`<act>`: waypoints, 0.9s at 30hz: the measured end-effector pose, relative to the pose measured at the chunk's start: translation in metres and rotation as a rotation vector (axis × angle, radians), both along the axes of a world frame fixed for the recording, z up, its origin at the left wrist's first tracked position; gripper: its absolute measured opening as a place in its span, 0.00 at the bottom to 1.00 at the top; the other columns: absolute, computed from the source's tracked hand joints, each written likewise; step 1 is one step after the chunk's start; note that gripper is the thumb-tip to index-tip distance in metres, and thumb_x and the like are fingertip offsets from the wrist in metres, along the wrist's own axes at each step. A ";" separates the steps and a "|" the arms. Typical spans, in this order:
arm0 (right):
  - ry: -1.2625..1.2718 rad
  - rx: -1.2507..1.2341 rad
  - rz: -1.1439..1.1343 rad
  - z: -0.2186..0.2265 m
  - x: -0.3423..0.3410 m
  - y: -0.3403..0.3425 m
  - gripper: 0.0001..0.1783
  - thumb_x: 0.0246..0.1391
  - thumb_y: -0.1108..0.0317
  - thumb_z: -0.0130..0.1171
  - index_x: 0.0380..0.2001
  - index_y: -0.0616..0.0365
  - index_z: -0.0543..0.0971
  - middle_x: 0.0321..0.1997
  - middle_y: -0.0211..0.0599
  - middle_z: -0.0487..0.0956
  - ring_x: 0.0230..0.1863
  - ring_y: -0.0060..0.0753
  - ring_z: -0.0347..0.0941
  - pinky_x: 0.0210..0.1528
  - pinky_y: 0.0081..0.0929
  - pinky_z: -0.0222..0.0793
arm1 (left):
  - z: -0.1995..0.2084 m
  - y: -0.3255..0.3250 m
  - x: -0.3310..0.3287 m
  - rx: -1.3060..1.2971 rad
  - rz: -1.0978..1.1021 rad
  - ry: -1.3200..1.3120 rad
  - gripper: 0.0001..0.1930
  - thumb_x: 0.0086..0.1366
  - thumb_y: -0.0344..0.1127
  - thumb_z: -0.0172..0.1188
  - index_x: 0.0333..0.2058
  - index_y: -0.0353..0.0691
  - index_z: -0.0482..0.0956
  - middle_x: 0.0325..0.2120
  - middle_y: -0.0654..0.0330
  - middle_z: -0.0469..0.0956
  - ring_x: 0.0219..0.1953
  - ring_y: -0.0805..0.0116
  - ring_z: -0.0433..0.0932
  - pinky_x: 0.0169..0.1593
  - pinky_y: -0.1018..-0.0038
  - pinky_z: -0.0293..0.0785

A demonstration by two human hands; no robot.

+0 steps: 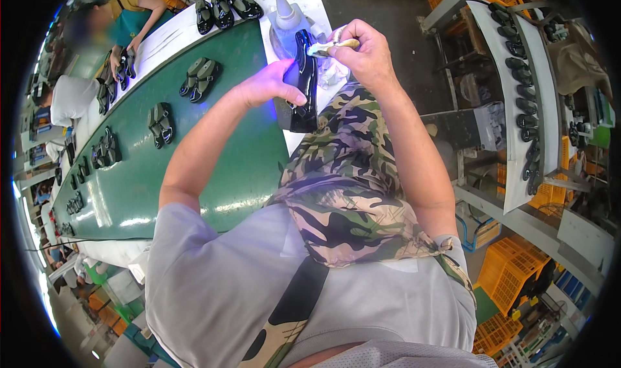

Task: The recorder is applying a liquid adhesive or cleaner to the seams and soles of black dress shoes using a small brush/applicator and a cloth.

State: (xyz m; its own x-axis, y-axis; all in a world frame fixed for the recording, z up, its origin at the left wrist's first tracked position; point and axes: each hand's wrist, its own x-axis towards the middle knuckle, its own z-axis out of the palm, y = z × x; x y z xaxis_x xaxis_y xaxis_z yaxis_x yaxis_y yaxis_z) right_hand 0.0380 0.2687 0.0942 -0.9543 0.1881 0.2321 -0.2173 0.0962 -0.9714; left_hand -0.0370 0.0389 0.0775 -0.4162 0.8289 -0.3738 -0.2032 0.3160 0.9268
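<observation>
My left hand [272, 86] is closed round a glossy black shoe [309, 77], holding it on end with the thumb across its side. In my right hand [370, 54] is a small pale-handled brush [321, 48], pinched between thumb and fingers. Its whitish end meets the upper part of the shoe, under a bluish-violet glow. Just behind the shoe stands a translucent squeeze bottle [286, 15] with a cone-shaped nozzle. Crumpled white paper or cloth [334, 74] lies below my right hand.
Pairs of dark shoes [200, 78] line the green conveyor [220, 135] on my left; three more shoes [223, 9] sit on its white far edge. Across it, a co-worker [139, 18] handles shoes. To the right are a shoe-lined rack [501, 109] and orange crates [511, 271].
</observation>
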 end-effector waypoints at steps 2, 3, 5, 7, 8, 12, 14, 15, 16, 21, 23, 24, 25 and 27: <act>-0.005 -0.035 0.008 -0.002 0.003 -0.004 0.10 0.43 0.75 0.66 0.24 0.61 0.73 0.30 0.32 0.80 0.31 0.17 0.72 0.33 0.20 0.69 | -0.005 -0.002 0.000 0.016 0.034 -0.074 0.36 0.41 0.32 0.76 0.52 0.33 0.73 0.40 0.61 0.79 0.42 0.72 0.76 0.52 0.74 0.72; -0.004 -0.070 0.012 -0.003 0.006 -0.006 0.10 0.43 0.76 0.66 0.24 0.61 0.73 0.29 0.32 0.79 0.30 0.17 0.71 0.33 0.20 0.69 | -0.007 -0.002 0.000 0.040 0.047 -0.139 0.34 0.42 0.32 0.74 0.51 0.33 0.73 0.40 0.61 0.79 0.42 0.72 0.77 0.52 0.73 0.72; -0.011 -0.081 0.021 -0.009 0.009 -0.007 0.09 0.43 0.76 0.66 0.24 0.61 0.73 0.29 0.31 0.79 0.30 0.17 0.71 0.33 0.20 0.69 | -0.009 0.000 0.001 0.061 0.058 -0.207 0.32 0.44 0.31 0.72 0.51 0.33 0.74 0.41 0.61 0.80 0.42 0.72 0.77 0.52 0.73 0.72; -0.020 -0.090 0.035 -0.014 0.012 -0.010 0.09 0.43 0.77 0.65 0.24 0.61 0.72 0.29 0.31 0.79 0.30 0.17 0.71 0.32 0.20 0.69 | -0.011 -0.001 0.001 0.121 0.100 -0.333 0.29 0.48 0.32 0.70 0.50 0.34 0.74 0.41 0.60 0.81 0.42 0.70 0.79 0.52 0.71 0.73; -0.051 -0.139 0.059 -0.017 0.014 -0.012 0.09 0.43 0.77 0.65 0.24 0.60 0.73 0.29 0.31 0.79 0.31 0.17 0.71 0.33 0.20 0.68 | -0.013 -0.001 0.001 0.118 0.100 -0.337 0.29 0.48 0.32 0.70 0.50 0.34 0.74 0.41 0.60 0.81 0.42 0.70 0.79 0.52 0.71 0.73; -0.119 -0.260 0.139 -0.029 0.021 -0.014 0.09 0.44 0.78 0.65 0.24 0.59 0.73 0.30 0.31 0.78 0.31 0.17 0.70 0.34 0.19 0.67 | -0.024 -0.004 -0.003 0.148 0.177 -0.427 0.23 0.51 0.32 0.69 0.47 0.34 0.76 0.40 0.59 0.81 0.41 0.67 0.80 0.52 0.69 0.74; -0.130 -0.269 0.152 -0.031 0.025 -0.014 0.10 0.44 0.78 0.65 0.24 0.58 0.72 0.29 0.27 0.75 0.30 0.16 0.68 0.33 0.17 0.64 | -0.030 -0.006 -0.006 0.172 0.266 -0.498 0.21 0.52 0.32 0.68 0.46 0.34 0.77 0.38 0.58 0.82 0.40 0.67 0.81 0.51 0.68 0.75; -0.138 -0.276 0.166 -0.031 0.027 -0.014 0.11 0.43 0.78 0.66 0.25 0.56 0.72 0.27 0.24 0.73 0.29 0.14 0.66 0.32 0.16 0.61 | -0.034 -0.006 -0.006 0.192 0.310 -0.507 0.20 0.53 0.32 0.67 0.46 0.34 0.77 0.37 0.58 0.82 0.40 0.66 0.81 0.52 0.67 0.76; -0.137 -0.279 0.163 -0.030 0.029 -0.014 0.11 0.43 0.78 0.66 0.25 0.56 0.72 0.27 0.24 0.73 0.29 0.14 0.66 0.32 0.16 0.61 | -0.039 -0.007 -0.007 0.188 0.307 -0.507 0.20 0.53 0.32 0.67 0.46 0.34 0.77 0.37 0.58 0.82 0.40 0.66 0.81 0.52 0.67 0.76; -0.154 -0.179 0.153 -0.042 0.039 -0.001 0.10 0.43 0.78 0.67 0.25 0.58 0.73 0.29 0.27 0.76 0.30 0.16 0.69 0.32 0.19 0.65 | -0.050 -0.009 -0.011 0.253 0.385 -0.508 0.24 0.56 0.36 0.65 0.52 0.36 0.73 0.42 0.56 0.81 0.45 0.62 0.81 0.56 0.64 0.74; -0.152 -0.306 0.109 -0.046 0.046 -0.003 0.10 0.44 0.78 0.67 0.25 0.58 0.73 0.28 0.26 0.76 0.30 0.16 0.69 0.32 0.18 0.65 | -0.056 -0.010 -0.013 0.353 0.436 -0.556 0.26 0.57 0.35 0.64 0.54 0.35 0.71 0.46 0.53 0.80 0.48 0.57 0.80 0.60 0.60 0.72; -0.155 -0.430 0.069 -0.047 0.050 -0.002 0.10 0.44 0.78 0.67 0.26 0.58 0.74 0.28 0.26 0.76 0.30 0.16 0.69 0.32 0.17 0.65 | -0.057 -0.010 -0.013 0.349 0.424 -0.553 0.26 0.57 0.35 0.64 0.54 0.35 0.71 0.46 0.53 0.80 0.48 0.57 0.80 0.60 0.60 0.72; -0.143 -0.491 0.041 -0.052 0.050 -0.002 0.10 0.46 0.77 0.68 0.27 0.58 0.74 0.28 0.26 0.75 0.29 0.15 0.69 0.31 0.17 0.65 | -0.059 -0.010 -0.011 0.379 0.480 -0.606 0.25 0.56 0.35 0.65 0.53 0.36 0.71 0.45 0.54 0.79 0.47 0.58 0.79 0.59 0.60 0.72; -0.134 -0.565 -0.005 -0.056 0.051 -0.003 0.10 0.46 0.77 0.68 0.27 0.59 0.75 0.28 0.26 0.75 0.29 0.16 0.69 0.32 0.17 0.65 | -0.062 -0.007 -0.010 0.474 0.518 -0.677 0.26 0.56 0.36 0.66 0.53 0.38 0.71 0.46 0.55 0.78 0.50 0.56 0.77 0.61 0.59 0.70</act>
State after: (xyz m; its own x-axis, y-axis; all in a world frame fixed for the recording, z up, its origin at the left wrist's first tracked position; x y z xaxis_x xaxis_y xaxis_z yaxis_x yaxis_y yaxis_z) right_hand 0.0889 0.2656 0.0384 -0.9671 0.2527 -0.0283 -0.0899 -0.4440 -0.8915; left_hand -0.0473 0.0317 0.0156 -0.5913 0.7298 -0.3432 -0.7485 -0.3382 0.5704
